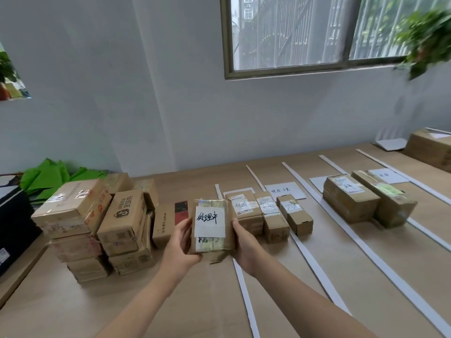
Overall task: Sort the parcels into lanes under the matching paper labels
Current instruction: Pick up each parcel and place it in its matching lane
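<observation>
Head view: both hands hold one parcel (211,230) up off the table (353,284), its broad face turned to the camera.

The left hand (179,245) grips the parcel's left edge. Its thumb lies on the front face, and its fingers (195,258) curl under the lower left corner. The right hand (244,247) grips the right edge with the thumb along the front. Its other fingers are hidden behind the parcel, so their spread cannot be told.

Between the two thumbs a white slip (210,222) with dark handwriting is taped to the brown wrapping.

Just right of the right hand, three small parcels (269,215) stand side by side on the table, each with a handwritten slip. Beyond them lies a paper label (285,190) with handwriting. White strips (314,262) run along the table from below the right hand and further right, marking lanes.

Well right of the hands, two larger parcels (366,201) lie touching in another lane, with another paper label (388,175) behind them. A big carton (432,150) sits at the far right.

Just left of the left hand a slim box (166,225) lies beside a stack of cartons (97,228). Further left are green bags (46,178) and a black case (14,223).

Above, on the wall, are a window (292,32) and a blurred plant (429,37).
</observation>
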Tool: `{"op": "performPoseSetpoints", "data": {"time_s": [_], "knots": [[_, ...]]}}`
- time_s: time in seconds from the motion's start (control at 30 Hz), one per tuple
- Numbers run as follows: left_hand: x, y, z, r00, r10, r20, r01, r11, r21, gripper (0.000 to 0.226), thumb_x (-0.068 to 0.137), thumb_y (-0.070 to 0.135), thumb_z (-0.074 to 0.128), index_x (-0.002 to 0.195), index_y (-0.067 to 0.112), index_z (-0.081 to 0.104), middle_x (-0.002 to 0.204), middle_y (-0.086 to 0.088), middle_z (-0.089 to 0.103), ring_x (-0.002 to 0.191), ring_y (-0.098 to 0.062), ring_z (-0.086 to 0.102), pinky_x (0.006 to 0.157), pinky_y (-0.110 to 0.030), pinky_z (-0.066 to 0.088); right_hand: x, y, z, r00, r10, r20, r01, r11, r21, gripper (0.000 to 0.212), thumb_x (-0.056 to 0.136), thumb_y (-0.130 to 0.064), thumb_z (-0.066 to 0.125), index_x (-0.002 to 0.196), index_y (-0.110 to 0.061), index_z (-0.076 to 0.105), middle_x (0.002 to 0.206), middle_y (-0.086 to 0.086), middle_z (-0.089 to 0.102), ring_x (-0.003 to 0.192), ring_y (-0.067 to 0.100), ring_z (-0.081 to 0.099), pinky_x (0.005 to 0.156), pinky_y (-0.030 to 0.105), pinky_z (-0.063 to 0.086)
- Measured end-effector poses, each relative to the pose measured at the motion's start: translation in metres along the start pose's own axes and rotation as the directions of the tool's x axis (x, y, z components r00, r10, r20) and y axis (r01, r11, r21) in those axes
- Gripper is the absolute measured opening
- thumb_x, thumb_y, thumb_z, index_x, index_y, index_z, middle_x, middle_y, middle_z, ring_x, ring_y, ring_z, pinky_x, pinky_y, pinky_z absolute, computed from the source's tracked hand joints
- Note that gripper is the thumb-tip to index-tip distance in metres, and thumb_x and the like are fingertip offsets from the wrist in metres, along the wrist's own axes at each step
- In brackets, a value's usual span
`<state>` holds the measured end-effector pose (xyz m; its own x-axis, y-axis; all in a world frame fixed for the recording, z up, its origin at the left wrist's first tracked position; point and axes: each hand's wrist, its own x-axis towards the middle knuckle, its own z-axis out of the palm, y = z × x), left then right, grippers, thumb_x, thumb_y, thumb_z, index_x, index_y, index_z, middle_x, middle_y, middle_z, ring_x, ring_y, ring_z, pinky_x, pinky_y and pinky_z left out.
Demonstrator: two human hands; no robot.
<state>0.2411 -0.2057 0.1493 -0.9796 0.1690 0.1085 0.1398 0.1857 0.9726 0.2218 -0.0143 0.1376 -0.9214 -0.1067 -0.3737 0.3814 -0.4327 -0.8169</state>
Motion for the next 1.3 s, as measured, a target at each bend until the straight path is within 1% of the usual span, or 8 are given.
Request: {"op": "performPoseSetpoints", "data": {"time_s": [0.17, 0.33, 0.6, 0.7, 0.83, 1.07, 1.2, 1.3], "knots": [[0.001, 0.006, -0.005, 0.998, -0.01, 0.055, 0.013, 0.998, -0.064, 0.094, 0.069, -0.03, 0.063, 0.144, 0.019, 0.037, 0.142, 0.011, 0.05, 0.129, 0.009, 0.047, 0.099, -0.01, 0.043, -0.01, -0.006, 0.013, 0.998, -0.058, -0.002, 0.058, 0.997, -0.044, 0.047, 0.108, -0.045, 0.025, 0.135, -0.025, 0.058, 0.124, -0.003, 0.071, 0.116, 0.016, 0.066, 0.097, 0.035, 0.054], [0.004, 0.0, 0.007, 0.993, -0.021, 0.112, 0.035, 0.991, -0.127, 0.082, 0.076, -0.031, 0.054, 0.137, 0.022, 0.039, 0.131, 0.019, 0.053, 0.116, 0.016, 0.053, 0.088, -0.006, 0.047, -0.019, -0.015, 0.007, 0.989, -0.107, -0.104, 0.103, 0.994, -0.043, 0.045, 0.108, -0.045, 0.029, 0.134, -0.024, 0.059, 0.115, -0.003, 0.074, 0.102, 0.013, 0.072, 0.072, 0.029, 0.059], [-0.007, -0.001, 0.069, 0.991, -0.109, 0.079, 0.128, 0.945, -0.3, 0.052, 0.089, -0.012, 0.056, 0.126, 0.025, 0.054, 0.127, 0.01, 0.065, 0.122, -0.002, 0.058, 0.099, -0.032, 0.051, -0.06, -0.018, -0.047, 0.966, -0.192, -0.172, 0.175, 0.979, -0.109, 0.042, 0.108, -0.041, 0.03, 0.135, -0.023, 0.057, 0.123, 0.0, 0.071, 0.103, 0.012, 0.071, 0.069, 0.026, 0.059], [-0.006, 0.02, 0.104, 0.989, -0.101, 0.109, 0.132, 0.934, -0.333, 0.048, 0.089, -0.016, 0.052, 0.123, 0.017, 0.056, 0.122, 0.006, 0.068, 0.119, -0.005, 0.061, 0.094, -0.025, 0.053, -0.081, -0.027, -0.075, 0.951, -0.247, -0.185, 0.232, 0.967, -0.103, 0.036, 0.109, -0.037, 0.033, 0.132, -0.026, 0.057, 0.124, 0.003, 0.071, 0.105, 0.015, 0.071, 0.071, 0.029, 0.06], [-0.007, 0.055, 0.168, 0.983, -0.04, 0.179, 0.103, 0.929, -0.356, 0.047, 0.089, -0.019, 0.045, 0.122, 0.012, 0.057, 0.119, 0.006, 0.068, 0.112, 0.001, 0.063, 0.082, -0.015, 0.053, -0.113, -0.055, -0.131, 0.92, -0.306, -0.243, 0.294, 0.952, -0.086, 0.042, 0.108, -0.039, 0.032, 0.141, -0.021, 0.053, 0.129, 0.009, 0.068, 0.118, 0.028, 0.065, 0.091, 0.045, 0.058], [-0.03, 0.089, 0.305, 0.986, 0.003, 0.17, 0.054, 0.942, -0.33, 0.052, 0.092, -0.011, 0.042, 0.13, 0.021, 0.056, 0.123, 0.01, 0.066, 0.113, -0.002, 0.062, 0.079, -0.019, 0.056, -0.179, -0.093, -0.236, 0.881, -0.36, -0.307, 0.354, 0.932, -0.075, 0.04, 0.108, -0.038, 0.032, 0.135, -0.022, 0.058, 0.123, 0.005, 0.071, 0.111, 0.022, 0.069, 0.074, 0.031, 0.06], [-0.05, 0.103, 0.387, 0.976, 0.015, 0.218, 0.059, 0.943, -0.327, 0.044, 0.095, -0.008, 0.044, 0.129, 0.017, 0.056, 0.128, 0.007, 0.064, 0.12, -0.004, 0.059, 0.081, -0.018, 0.055, -0.217, -0.109, -0.313, 0.867, -0.343, -0.362, 0.34, 0.938, -0.074, 0.042, 0.107, -0.041, 0.034, 0.14, -0.023, 0.054, 0.128, 0.005, 0.068, 0.116, 0.023, 0.066, 0.086, 0.037, 0.059], [-0.068, 0.112, 0.442, 0.973, 0.014, 0.231, 0.063, 0.944, -0.324, 0.035, 0.099, -0.002, 0.045, 0.126, 0.016, 0.056, 0.122, 0.01, 0.064, 0.108, 0.009, 0.06, 0.072, -0.01, 0.052, -0.245, -0.118, -0.367, 0.862, -0.348, -0.369, 0.336, 0.937, -0.1, 0.042, 0.108, -0.04, 0.032, 0.14, -0.024, 0.053, 0.13, 0.006, 0.067, 0.118, 0.023, 0.065, 0.087, 0.037, 0.057]]}}
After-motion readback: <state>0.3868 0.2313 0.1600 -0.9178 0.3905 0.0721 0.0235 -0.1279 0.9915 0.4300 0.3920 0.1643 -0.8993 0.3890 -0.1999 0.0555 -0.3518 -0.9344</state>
